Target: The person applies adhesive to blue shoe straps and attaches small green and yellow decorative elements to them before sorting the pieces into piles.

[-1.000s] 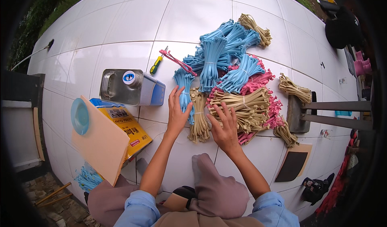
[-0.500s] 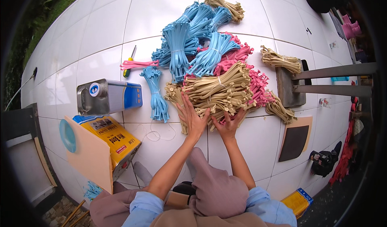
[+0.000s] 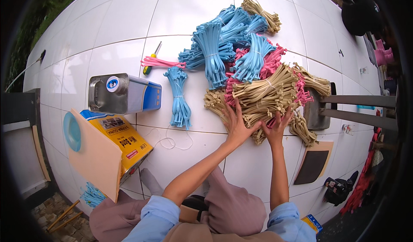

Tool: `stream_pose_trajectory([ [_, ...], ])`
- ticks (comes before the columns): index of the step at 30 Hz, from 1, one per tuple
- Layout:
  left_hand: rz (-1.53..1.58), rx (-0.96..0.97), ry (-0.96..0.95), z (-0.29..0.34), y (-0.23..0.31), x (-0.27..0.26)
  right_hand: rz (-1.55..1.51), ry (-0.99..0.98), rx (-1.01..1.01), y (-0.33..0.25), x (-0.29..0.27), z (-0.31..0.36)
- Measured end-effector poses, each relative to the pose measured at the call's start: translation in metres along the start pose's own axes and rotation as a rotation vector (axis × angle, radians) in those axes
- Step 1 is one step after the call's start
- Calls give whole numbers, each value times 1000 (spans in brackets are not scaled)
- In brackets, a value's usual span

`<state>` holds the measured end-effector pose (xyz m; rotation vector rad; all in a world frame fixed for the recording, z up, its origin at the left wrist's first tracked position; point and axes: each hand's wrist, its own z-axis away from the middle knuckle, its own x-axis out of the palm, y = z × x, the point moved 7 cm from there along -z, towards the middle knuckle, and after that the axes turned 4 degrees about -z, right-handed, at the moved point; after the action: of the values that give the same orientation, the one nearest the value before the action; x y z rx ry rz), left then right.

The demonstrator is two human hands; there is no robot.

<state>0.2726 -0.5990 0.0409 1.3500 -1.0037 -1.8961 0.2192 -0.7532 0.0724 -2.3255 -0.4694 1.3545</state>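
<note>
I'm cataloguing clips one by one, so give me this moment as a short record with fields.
Left hand: fingers spread against the tan bundles
Right hand: at the same pile's near edge
Behind them: pink bundles, blue bundles
Set apart: single blue bundle
Beyond it: loose pink strips across a screwdriver
Person's left: silver-and-blue can; yellow can bearing a board
Surface: white tiles

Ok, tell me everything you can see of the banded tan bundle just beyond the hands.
The bundle of slim tan strips, plastic or rubber by its look, has a pale band around its middle and knobbed ends. It lies slanted atop more tan strips, with pink strips beyond. The left hand is at its near left side, the right hand toward its right end; contact is unclear.
</note>
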Motion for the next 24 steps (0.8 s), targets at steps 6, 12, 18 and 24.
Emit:
stream_pose_trajectory([
  [6, -154, -64, -554, -19, 2, -88, 180, 384, 312, -72, -83, -16],
  [12, 395, 391, 91, -129, 105, -134, -317, 53, 286, -69, 7, -161],
  [18, 267, 270, 4, -159, 33, -47, 312, -147, 414, -38, 93, -183],
  [24, 633, 178, -149, -154, 23, -44, 205, 3, 431, -54, 80, -185],
])
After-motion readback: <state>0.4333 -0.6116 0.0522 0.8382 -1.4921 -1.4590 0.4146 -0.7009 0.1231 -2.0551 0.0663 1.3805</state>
